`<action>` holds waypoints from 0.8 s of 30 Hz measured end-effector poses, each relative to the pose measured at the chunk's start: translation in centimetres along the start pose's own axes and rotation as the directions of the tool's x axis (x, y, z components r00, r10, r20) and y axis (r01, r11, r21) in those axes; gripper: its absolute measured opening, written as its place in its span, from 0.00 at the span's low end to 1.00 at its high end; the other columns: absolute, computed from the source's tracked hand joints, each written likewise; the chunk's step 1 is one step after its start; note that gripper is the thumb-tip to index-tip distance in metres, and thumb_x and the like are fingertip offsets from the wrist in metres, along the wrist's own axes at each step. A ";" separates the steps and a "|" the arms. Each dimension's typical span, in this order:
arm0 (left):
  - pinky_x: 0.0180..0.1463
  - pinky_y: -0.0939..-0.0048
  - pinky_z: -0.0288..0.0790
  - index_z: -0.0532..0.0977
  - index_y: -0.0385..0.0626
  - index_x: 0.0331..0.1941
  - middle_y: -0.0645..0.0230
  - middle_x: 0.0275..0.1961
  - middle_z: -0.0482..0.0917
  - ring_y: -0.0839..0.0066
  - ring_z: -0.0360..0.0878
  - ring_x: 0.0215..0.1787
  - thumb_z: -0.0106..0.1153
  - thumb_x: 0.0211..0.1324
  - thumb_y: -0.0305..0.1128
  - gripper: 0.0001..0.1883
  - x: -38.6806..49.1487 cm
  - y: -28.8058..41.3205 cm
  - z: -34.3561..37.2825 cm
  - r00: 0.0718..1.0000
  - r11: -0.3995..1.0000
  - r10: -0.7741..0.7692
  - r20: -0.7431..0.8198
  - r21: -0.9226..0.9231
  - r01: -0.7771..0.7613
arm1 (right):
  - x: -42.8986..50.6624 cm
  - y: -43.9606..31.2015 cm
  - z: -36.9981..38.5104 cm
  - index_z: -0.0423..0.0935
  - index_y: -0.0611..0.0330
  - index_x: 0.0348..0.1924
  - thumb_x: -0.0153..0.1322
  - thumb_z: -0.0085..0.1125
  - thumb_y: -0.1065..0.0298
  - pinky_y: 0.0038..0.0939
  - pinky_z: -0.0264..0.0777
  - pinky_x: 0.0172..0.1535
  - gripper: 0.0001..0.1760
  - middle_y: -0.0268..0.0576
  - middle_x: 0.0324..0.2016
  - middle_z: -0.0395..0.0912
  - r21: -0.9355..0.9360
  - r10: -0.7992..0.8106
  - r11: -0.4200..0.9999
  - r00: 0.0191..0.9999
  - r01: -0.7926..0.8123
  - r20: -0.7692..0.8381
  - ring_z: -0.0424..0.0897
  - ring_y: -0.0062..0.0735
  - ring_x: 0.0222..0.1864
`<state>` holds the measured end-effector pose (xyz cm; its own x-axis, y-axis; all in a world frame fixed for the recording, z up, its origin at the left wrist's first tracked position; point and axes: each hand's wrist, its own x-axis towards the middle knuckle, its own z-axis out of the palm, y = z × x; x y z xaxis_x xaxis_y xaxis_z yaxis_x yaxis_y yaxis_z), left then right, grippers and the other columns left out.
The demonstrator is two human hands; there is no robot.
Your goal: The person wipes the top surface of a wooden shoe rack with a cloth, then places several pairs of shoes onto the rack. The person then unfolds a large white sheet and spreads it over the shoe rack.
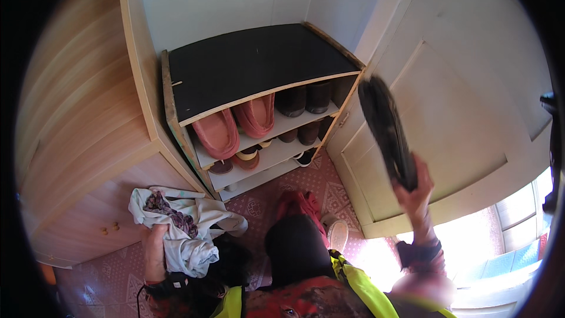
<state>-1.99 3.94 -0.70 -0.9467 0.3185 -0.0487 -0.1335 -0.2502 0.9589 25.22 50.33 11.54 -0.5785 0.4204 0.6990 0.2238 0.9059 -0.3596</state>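
Note:
My right hand (415,183) grips one end of a dark shoe (388,132), raised in front of the door; the shoe is blurred. At the lower left, my left hand (155,247) holds a bundled whitish cloth (190,251) with a purple patterned cloth (170,212) on top. Between the hands stands a shoe rack (260,64) with a black top. Its upper shelf bears pink slippers (216,134) and a pair of black shoes (318,97). Brown shoes (309,132) and a sandal (246,159) sit on the shelf below, with a black-and-white shoe (303,158) at the bottom.
A wooden cabinet (88,141) stands close on the left. The panelled door (441,119) is at the right, beside the rack. On the patterned floor (265,203) near my body lie a red cloth (300,205) and a pale shoe (337,234).

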 end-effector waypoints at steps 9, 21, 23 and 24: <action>0.49 0.74 0.69 0.71 0.37 0.51 0.69 0.47 0.76 0.78 0.74 0.45 0.55 0.52 0.29 0.21 0.1 -0.6 -0.1 0.996 0.999 0.035 -0.076 -0.003 -0.036 | 21.6 2.0 9.4 0.68 0.60 0.52 0.55 0.65 0.67 0.44 0.73 0.45 0.31 0.52 0.44 0.75 -0.246 -0.484 0.843 0.874 0.479 0.044 0.76 0.54 0.45; 0.52 0.74 0.68 0.66 0.37 0.57 0.67 0.51 0.74 0.76 0.72 0.49 0.55 0.52 0.26 0.25 -0.7 2.4 2.1 0.994 0.977 0.108 -0.034 0.189 -0.100 | 28.7 3.8 21.6 0.69 0.60 0.45 0.58 0.63 0.59 0.47 0.72 0.43 0.25 0.52 0.38 0.75 -0.418 -0.273 0.846 0.943 0.330 0.191 0.77 0.55 0.41; 0.52 0.74 0.68 0.66 0.37 0.57 0.67 0.50 0.74 0.77 0.72 0.49 0.55 0.52 0.25 0.25 -0.6 2.2 1.9 0.988 0.965 0.150 -0.044 0.222 -0.136 | 29.1 3.7 22.1 0.70 0.60 0.44 0.58 0.63 0.59 0.46 0.72 0.44 0.24 0.53 0.38 0.75 -0.413 -0.241 0.858 0.949 0.306 0.202 0.77 0.55 0.41; 0.52 0.74 0.68 0.66 0.37 0.57 0.67 0.50 0.74 0.77 0.72 0.48 0.55 0.51 0.25 0.26 -0.6 2.1 1.7 0.989 0.963 0.142 -0.048 0.239 -0.126 | 29.2 3.6 22.2 0.70 0.60 0.42 0.58 0.63 0.58 0.46 0.73 0.44 0.23 0.53 0.38 0.76 -0.407 -0.237 0.862 0.950 0.303 0.205 0.77 0.55 0.41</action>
<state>-1.23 4.74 1.81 -0.9690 0.2356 0.0741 0.0611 -0.0621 0.9962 -8.26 64.74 16.88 -0.7632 0.1743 0.6222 0.3373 0.9288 0.1535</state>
